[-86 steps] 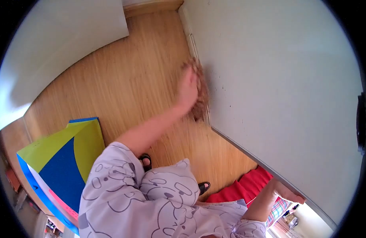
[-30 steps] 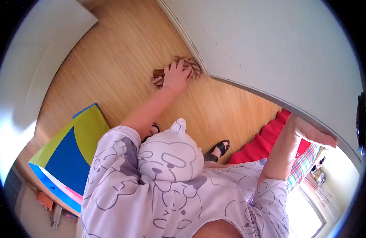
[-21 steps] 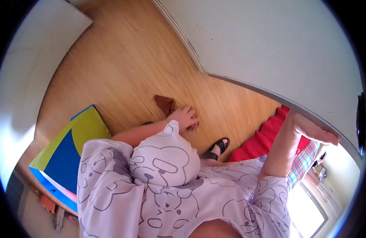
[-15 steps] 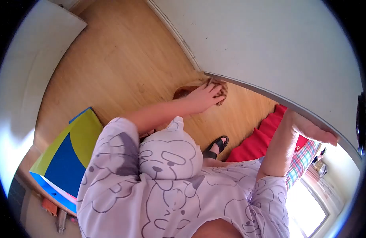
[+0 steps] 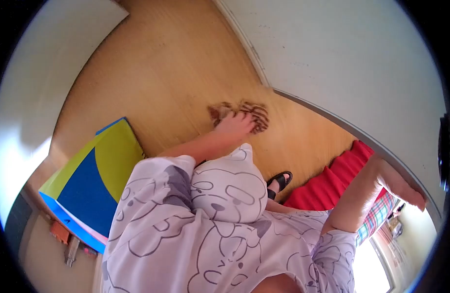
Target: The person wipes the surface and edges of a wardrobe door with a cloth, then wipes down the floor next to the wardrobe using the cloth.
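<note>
A brown striped cloth (image 5: 254,116) lies bunched on the wooden floor (image 5: 171,63), slightly blurred. My left hand (image 5: 237,124) presses down on it with its fingers curled over the fabric, and parts of the cloth show on both sides of the hand. On the right, my right hand (image 5: 405,189) rests against the lower edge of a large white panel (image 5: 342,58), its fingers stretched out along that edge. Nothing shows in this hand, though the side facing the panel is hidden.
A yellow-green and blue folded item (image 5: 95,180) stands at the left. Red fabric (image 5: 327,183) lies near the right arm, beside a plaid cloth (image 5: 378,215). A foot in a black sandal (image 5: 281,181) is on the floor. Another white surface (image 5: 54,63) curves along the upper left.
My left hand has moved with the cloth from the panel's base across the floor, sweeping toward my body, out to the right and slightly back left. My right hand stays at the panel's edge.
</note>
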Demonstrator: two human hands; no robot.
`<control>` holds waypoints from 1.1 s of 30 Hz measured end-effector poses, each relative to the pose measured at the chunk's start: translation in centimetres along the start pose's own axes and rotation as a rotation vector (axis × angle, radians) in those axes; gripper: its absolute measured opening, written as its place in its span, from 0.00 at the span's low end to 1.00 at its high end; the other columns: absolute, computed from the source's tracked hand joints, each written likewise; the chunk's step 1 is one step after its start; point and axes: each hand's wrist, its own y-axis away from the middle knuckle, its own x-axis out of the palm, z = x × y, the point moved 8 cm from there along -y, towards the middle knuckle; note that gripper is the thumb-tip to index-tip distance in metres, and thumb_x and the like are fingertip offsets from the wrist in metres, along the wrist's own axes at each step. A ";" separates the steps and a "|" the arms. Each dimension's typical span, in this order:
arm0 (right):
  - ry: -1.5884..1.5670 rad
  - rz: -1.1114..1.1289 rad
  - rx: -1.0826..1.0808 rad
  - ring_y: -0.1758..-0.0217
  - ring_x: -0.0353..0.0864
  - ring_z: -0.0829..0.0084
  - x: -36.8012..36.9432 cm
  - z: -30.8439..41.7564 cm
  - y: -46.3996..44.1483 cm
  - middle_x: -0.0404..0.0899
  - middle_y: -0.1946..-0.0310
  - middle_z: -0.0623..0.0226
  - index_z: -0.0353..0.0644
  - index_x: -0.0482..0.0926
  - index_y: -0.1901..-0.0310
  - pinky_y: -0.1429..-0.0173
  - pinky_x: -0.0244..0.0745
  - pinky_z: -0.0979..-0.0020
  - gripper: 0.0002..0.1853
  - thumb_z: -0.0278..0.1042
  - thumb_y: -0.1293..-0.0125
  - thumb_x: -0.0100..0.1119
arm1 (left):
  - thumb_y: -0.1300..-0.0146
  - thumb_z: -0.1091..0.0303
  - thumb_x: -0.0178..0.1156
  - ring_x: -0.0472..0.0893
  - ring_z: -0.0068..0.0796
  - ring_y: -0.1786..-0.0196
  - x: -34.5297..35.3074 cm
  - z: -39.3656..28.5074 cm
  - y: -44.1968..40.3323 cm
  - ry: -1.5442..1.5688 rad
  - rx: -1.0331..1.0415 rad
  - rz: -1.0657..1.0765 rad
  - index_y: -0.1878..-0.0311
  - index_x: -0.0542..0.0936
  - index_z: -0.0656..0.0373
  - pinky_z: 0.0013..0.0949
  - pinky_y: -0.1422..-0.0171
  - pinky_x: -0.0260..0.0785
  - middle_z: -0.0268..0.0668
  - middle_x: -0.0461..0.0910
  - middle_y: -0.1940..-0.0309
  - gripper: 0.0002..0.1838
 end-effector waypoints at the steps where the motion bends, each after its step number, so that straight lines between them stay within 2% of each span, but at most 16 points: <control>1: 0.012 -0.003 -0.003 0.65 0.70 0.93 -0.1 0.2 0.2 0.63 0.70 0.82 0.56 0.65 0.67 0.54 0.70 0.82 0.21 0.62 0.27 0.32 | 0.37 0.62 0.52 0.69 0.42 0.38 -0.1 2.2 2.1 -0.015 -0.078 0.033 0.35 0.68 0.49 0.54 0.41 0.64 0.42 0.65 0.36 0.25; 4: 0.024 -0.009 -0.014 0.64 0.71 0.92 -0.2 -0.1 0.1 0.63 0.69 0.82 0.56 0.65 0.67 0.53 0.70 0.81 0.22 0.62 0.27 0.32 | 0.36 0.65 0.49 0.69 0.41 0.37 -4.6 9.9 6.4 -0.158 -0.396 0.029 0.34 0.67 0.46 0.59 0.40 0.62 0.39 0.63 0.33 0.25; 6: 0.026 -0.010 -0.016 0.63 0.71 0.92 -0.2 -0.2 0.2 0.63 0.69 0.82 0.56 0.66 0.67 0.53 0.70 0.81 0.22 0.63 0.27 0.32 | 0.38 0.70 0.51 0.68 0.44 0.36 -8.5 17.0 8.2 -0.304 -0.662 -0.138 0.32 0.64 0.46 0.61 0.38 0.61 0.39 0.62 0.32 0.28; 9: 0.047 -0.012 -0.030 0.62 0.71 0.91 -0.3 -0.1 0.1 0.64 0.69 0.81 0.55 0.66 0.66 0.52 0.71 0.80 0.22 0.63 0.27 0.32 | 0.38 0.71 0.52 0.68 0.48 0.37 -14.1 27.0 11.1 -0.238 -0.962 -0.455 0.31 0.61 0.50 0.57 0.36 0.60 0.40 0.60 0.30 0.31; 12: 0.058 -0.018 -0.030 0.62 0.72 0.90 -0.3 -0.4 -0.2 0.64 0.68 0.81 0.55 0.66 0.66 0.52 0.71 0.79 0.22 0.63 0.27 0.32 | 0.38 0.68 0.53 0.68 0.49 0.37 -13.1 26.2 11.5 -0.228 -0.973 -0.565 0.31 0.63 0.50 0.54 0.36 0.61 0.44 0.60 0.30 0.30; 14: 0.040 -0.031 -0.011 0.62 0.72 0.90 0.0 0.0 -0.1 0.64 0.68 0.81 0.55 0.66 0.66 0.52 0.71 0.79 0.22 0.63 0.27 0.32 | 0.36 0.60 0.53 0.64 0.50 0.35 -10.1 22.3 12.1 -0.160 -0.892 -0.757 0.34 0.67 0.50 0.56 0.37 0.59 0.46 0.64 0.34 0.26; 16: 0.018 -0.037 0.015 0.61 0.72 0.90 0.2 -0.2 -0.5 0.64 0.68 0.81 0.55 0.66 0.66 0.52 0.71 0.79 0.22 0.63 0.27 0.32 | 0.38 0.59 0.56 0.66 0.49 0.38 -7.3 16.7 12.5 -0.031 -0.913 -0.679 0.36 0.69 0.49 0.57 0.37 0.59 0.47 0.64 0.35 0.26; 18: 0.011 -0.040 0.032 0.61 0.72 0.90 0.1 -0.1 -0.4 0.64 0.68 0.81 0.55 0.66 0.65 0.51 0.71 0.79 0.22 0.63 0.27 0.32 | 0.41 0.63 0.58 0.69 0.49 0.42 -4.9 11.8 12.6 -0.091 -0.840 -0.655 0.37 0.71 0.47 0.55 0.38 0.60 0.46 0.66 0.37 0.26; 19: 0.010 -0.041 0.040 0.61 0.72 0.90 0.2 0.0 -0.4 0.64 0.68 0.81 0.55 0.66 0.65 0.51 0.71 0.79 0.22 0.63 0.27 0.32 | 0.41 0.63 0.58 0.69 0.49 0.42 -4.8 12.2 12.9 -0.092 -0.841 -0.656 0.37 0.71 0.47 0.55 0.38 0.60 0.46 0.66 0.37 0.26; 21: 0.002 -0.047 0.052 0.61 0.72 0.90 0.1 -0.1 -0.6 0.64 0.68 0.81 0.55 0.66 0.65 0.51 0.71 0.79 0.22 0.64 0.28 0.32 | 0.44 0.70 0.58 0.70 0.51 0.46 -4.9 13.5 12.2 0.055 -0.712 -0.528 0.40 0.73 0.45 0.52 0.39 0.62 0.46 0.68 0.40 0.26; 22: -0.003 -0.053 0.056 0.61 0.72 0.90 0.0 0.1 -0.6 0.64 0.68 0.81 0.55 0.66 0.65 0.51 0.71 0.79 0.22 0.64 0.28 0.32 | 0.47 0.77 0.56 0.70 0.51 0.45 -6.2 14.8 11.8 0.075 -0.670 -0.577 0.42 0.75 0.46 0.48 0.40 0.64 0.45 0.70 0.43 0.27; 24: -0.004 -0.058 0.066 0.61 0.72 0.90 0.1 0.2 -0.4 0.64 0.67 0.81 0.55 0.66 0.65 0.51 0.72 0.79 0.22 0.64 0.28 0.32 | 0.49 0.80 0.55 0.70 0.53 0.46 -11.7 18.9 11.2 0.029 -0.656 -0.866 0.42 0.76 0.45 0.47 0.40 0.65 0.45 0.70 0.43 0.29; 26: -0.001 -0.058 0.079 0.61 0.72 0.90 0.2 0.0 -0.3 0.64 0.67 0.81 0.55 0.66 0.65 0.51 0.72 0.79 0.22 0.64 0.28 0.32 | 0.47 0.81 0.52 0.69 0.55 0.44 -17.4 23.7 10.6 -0.003 -0.683 -0.971 0.40 0.74 0.43 0.49 0.38 0.64 0.45 0.69 0.41 0.30; 29: -0.002 -0.061 0.094 0.60 0.72 0.89 0.3 0.1 -0.1 0.64 0.67 0.81 0.55 0.66 0.65 0.51 0.72 0.78 0.22 0.64 0.28 0.32 | 0.43 0.76 0.53 0.67 0.54 0.40 -20.3 31.9 9.7 -0.019 -0.799 -0.914 0.38 0.73 0.40 0.52 0.35 0.61 0.44 0.68 0.38 0.29; 31: 0.002 -0.063 0.101 0.60 0.72 0.89 0.1 0.3 0.0 0.64 0.67 0.80 0.55 0.66 0.65 0.51 0.72 0.78 0.22 0.64 0.28 0.32 | 0.41 0.69 0.54 0.66 0.52 0.37 -19.4 36.0 10.0 -0.125 -1.022 -0.831 0.38 0.73 0.39 0.55 0.34 0.59 0.43 0.67 0.36 0.26; 33: 0.008 -0.063 0.114 0.60 0.72 0.89 0.2 0.3 0.2 0.64 0.67 0.80 0.55 0.66 0.65 0.51 0.72 0.78 0.22 0.64 0.28 0.32 | 0.42 0.65 0.56 0.66 0.51 0.37 -19.3 35.3 10.1 -0.116 -1.055 -0.767 0.40 0.75 0.40 0.56 0.34 0.59 0.43 0.66 0.35 0.24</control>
